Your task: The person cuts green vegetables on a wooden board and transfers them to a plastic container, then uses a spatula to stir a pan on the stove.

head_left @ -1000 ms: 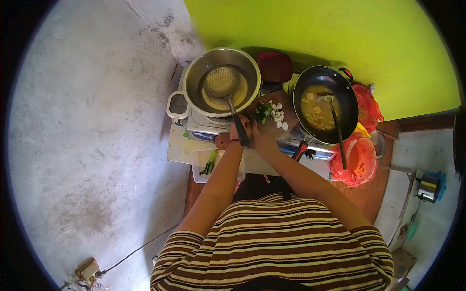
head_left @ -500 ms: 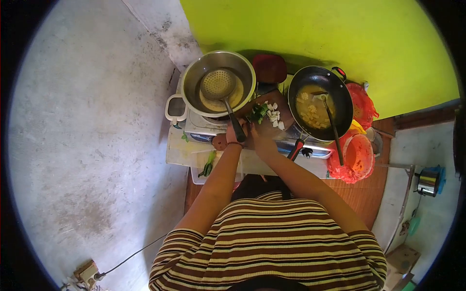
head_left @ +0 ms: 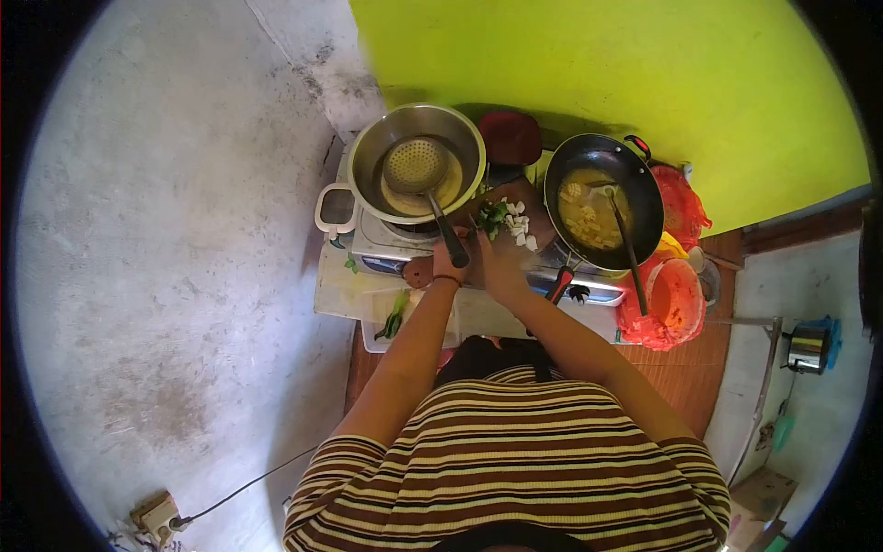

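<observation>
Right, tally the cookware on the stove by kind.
Steel bowl: 1
Black wok: 1
Skimmer: 1
Spatula: 1
Cutting board: 1
Total: 5

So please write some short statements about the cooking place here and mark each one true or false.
1. A perforated ladle lies in the steel bowl. True.
2. The black wok is empty. False: it holds yellowish food and a long utensil.
3. Both hands, left and right, are at the cutting board. True.
4. The wall behind the stove is blue. False: it is bright yellow-green.
5. Chopped greens and white pieces lie on the board. True.
</observation>
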`<state>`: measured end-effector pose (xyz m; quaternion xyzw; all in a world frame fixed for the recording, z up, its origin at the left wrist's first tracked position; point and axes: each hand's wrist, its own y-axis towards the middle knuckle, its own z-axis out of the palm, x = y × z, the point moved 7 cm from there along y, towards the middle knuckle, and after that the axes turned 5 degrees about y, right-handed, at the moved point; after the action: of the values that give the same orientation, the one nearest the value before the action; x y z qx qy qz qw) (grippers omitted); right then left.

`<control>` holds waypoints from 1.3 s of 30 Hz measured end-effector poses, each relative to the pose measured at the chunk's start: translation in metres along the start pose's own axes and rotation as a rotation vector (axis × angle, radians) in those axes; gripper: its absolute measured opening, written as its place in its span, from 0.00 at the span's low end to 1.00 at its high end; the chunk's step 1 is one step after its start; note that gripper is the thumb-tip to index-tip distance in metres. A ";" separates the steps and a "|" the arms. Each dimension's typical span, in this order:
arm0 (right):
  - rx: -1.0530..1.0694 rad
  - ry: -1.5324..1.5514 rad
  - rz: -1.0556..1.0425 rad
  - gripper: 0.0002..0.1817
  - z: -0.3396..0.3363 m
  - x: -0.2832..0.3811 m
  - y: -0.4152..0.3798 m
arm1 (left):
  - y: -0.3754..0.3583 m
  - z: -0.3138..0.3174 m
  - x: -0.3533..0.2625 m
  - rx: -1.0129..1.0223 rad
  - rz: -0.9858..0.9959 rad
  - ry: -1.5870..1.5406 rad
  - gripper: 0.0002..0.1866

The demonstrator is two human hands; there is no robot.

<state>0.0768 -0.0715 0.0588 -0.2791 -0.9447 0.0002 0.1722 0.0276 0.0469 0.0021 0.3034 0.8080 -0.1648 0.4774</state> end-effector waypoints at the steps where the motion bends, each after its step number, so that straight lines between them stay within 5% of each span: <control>1: -0.031 -0.068 -0.019 0.40 -0.001 0.003 -0.004 | 0.001 -0.001 0.003 -0.049 0.022 0.042 0.10; 3: -0.108 -0.254 -0.056 0.38 0.000 0.008 -0.007 | 0.000 -0.005 0.000 -0.094 0.051 0.138 0.09; 6: 0.273 0.339 0.056 0.38 0.007 0.002 -0.008 | -0.003 -0.013 -0.009 -0.078 0.072 0.256 0.08; 12: -0.022 -0.021 0.007 0.37 0.041 -0.008 -0.004 | 0.003 -0.004 0.010 -0.014 0.057 0.304 0.06; 15: 0.401 0.246 0.131 0.37 0.036 -0.006 0.000 | 0.003 -0.007 0.005 0.031 0.037 0.311 0.06; 17: 0.067 0.052 -0.015 0.37 0.058 -0.013 0.008 | 0.006 -0.006 0.007 0.036 0.056 0.323 0.06; 19: 0.017 -0.003 -0.047 0.38 0.051 -0.007 0.012 | 0.010 -0.002 0.012 0.078 -0.006 0.315 0.09; 24: 0.333 0.094 0.085 0.39 0.036 0.003 0.021 | 0.009 -0.006 0.011 0.094 -0.087 0.318 0.12; 30: 0.146 0.001 0.032 0.39 0.053 -0.003 0.004 | 0.005 -0.013 -0.005 0.006 -0.063 0.312 0.11; 36: 0.339 0.162 0.151 0.39 0.029 0.001 -0.023 | 0.011 -0.008 0.012 0.012 -0.063 0.350 0.08; 39: 0.190 -0.012 0.136 0.39 0.038 0.002 -0.009 | 0.011 -0.006 0.012 0.039 -0.067 0.358 0.08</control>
<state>0.0586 -0.0743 0.0244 -0.3252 -0.9202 0.1031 0.1920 0.0268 0.0625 -0.0048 0.3101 0.8863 -0.1395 0.3144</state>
